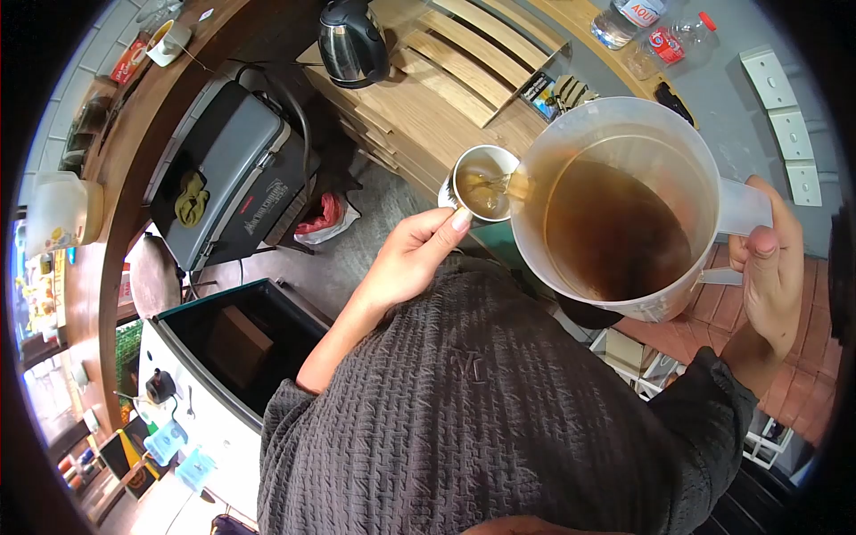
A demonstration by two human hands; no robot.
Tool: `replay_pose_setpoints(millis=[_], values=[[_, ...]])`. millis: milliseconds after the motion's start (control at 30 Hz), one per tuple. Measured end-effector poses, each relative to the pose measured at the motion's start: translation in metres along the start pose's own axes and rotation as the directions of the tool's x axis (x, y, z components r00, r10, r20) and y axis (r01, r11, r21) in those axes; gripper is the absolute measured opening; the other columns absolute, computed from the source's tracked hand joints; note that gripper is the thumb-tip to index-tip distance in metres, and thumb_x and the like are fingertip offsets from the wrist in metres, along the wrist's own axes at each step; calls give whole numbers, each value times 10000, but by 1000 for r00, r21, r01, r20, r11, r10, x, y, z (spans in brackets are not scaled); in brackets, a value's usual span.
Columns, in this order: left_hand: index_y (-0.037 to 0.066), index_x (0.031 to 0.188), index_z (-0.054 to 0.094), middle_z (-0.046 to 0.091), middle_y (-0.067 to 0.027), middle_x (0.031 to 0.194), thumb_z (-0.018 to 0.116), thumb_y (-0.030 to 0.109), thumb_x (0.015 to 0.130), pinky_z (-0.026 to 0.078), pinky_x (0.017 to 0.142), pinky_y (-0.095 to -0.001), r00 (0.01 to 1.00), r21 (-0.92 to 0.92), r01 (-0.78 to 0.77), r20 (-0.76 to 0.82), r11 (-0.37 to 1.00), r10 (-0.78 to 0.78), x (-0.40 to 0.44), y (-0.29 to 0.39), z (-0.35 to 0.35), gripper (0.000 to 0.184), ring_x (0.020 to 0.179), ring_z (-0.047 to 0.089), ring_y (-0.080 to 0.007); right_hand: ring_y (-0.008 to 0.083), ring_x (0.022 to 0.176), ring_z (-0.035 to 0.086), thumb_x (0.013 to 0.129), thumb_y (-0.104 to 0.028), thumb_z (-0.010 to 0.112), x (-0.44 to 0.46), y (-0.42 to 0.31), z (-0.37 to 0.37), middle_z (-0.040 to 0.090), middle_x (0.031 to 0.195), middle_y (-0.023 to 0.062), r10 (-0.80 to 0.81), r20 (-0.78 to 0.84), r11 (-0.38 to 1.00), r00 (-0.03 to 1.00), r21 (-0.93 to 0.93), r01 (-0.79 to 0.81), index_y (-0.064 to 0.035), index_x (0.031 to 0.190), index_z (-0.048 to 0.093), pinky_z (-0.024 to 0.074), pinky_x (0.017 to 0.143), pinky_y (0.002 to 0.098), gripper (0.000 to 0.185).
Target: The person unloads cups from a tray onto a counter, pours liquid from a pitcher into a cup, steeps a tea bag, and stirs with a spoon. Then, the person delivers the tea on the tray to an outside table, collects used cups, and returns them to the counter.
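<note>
My right hand (pixel 769 272) grips the handle of a large translucent plastic pitcher (pixel 615 116). Brown liquid (pixel 615 232) lies inside it. The pitcher is tilted, and its spout sits at the rim of a white cup (pixel 450 192), where a stream of the liquid runs in. My left hand (pixel 415 254) holds this cup from the near side, thumb at the rim and the other fingers partly hidden. Some pale brown liquid shows in the cup.
A black electric kettle (pixel 354 45) stands on the wooden cabinet (pixel 428 125) beside a slatted wooden rack (pixel 473 45). Two plastic bottles (pixel 673 45) are at the upper right. At left are a grey cooler-like case (pixel 227 169) and an open black-lined box (pixel 294 312).
</note>
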State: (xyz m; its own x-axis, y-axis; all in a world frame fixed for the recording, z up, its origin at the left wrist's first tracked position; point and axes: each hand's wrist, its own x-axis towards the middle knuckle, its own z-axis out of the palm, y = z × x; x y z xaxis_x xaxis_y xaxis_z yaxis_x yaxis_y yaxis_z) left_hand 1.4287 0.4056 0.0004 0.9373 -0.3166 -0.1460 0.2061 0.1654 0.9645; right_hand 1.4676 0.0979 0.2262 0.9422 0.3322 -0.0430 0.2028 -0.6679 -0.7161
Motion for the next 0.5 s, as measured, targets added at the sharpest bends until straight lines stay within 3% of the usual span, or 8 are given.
replay_pose_setpoints(millis=[67,300,367,400,467,500], values=[[16,787,536,389,95,709,501,283,1015,320,586,-217,1000,-9,-12,-24,1000,11,2,1,2,353,681,329,-26,29,607,320,872,-640,521,0,2,-3,386,753,-38,35,22,999,999,-5,-35,84,1284,442,232,512,199,837],[17,775,528,379,100,699,504,289,1013,316,574,-218,1000,5,-23,-19,1000,23,5,-3,1,362,670,325,-26,26,612,321,869,-647,521,2,4,-5,389,767,-40,40,34,999,999,-9,-39,83,1269,450,238,507,194,836],[24,907,611,429,102,740,501,321,1010,317,608,-209,1000,-12,-1,28,1000,1,5,-6,-2,333,687,344,-22,25,612,321,867,-651,521,2,3,-1,391,769,-40,53,34,999,998,-1,-53,83,1266,453,239,507,193,838],[24,907,611,429,102,740,501,321,1010,317,608,-209,1000,-12,0,27,1000,1,6,-6,-1,333,687,344,-22,26,607,331,883,-628,529,4,-1,6,397,723,-43,-1,-27,1000,1000,1,1,63,1120,502,242,514,198,731],[21,912,610,423,102,735,500,311,1012,313,603,-213,1000,1,-5,18,1000,5,7,-4,0,327,681,337,-22,28,603,341,899,-605,536,5,-2,9,403,677,-45,-54,-87,999,995,1,54,43,974,552,244,522,202,653],[21,912,610,423,102,735,500,311,1012,313,603,-213,1000,2,-5,18,1000,5,7,-4,1,327,681,337,-22,28,606,343,903,-596,538,5,-2,9,404,682,-46,-52,-83,999,995,8,53,44,981,552,245,524,201,645]])
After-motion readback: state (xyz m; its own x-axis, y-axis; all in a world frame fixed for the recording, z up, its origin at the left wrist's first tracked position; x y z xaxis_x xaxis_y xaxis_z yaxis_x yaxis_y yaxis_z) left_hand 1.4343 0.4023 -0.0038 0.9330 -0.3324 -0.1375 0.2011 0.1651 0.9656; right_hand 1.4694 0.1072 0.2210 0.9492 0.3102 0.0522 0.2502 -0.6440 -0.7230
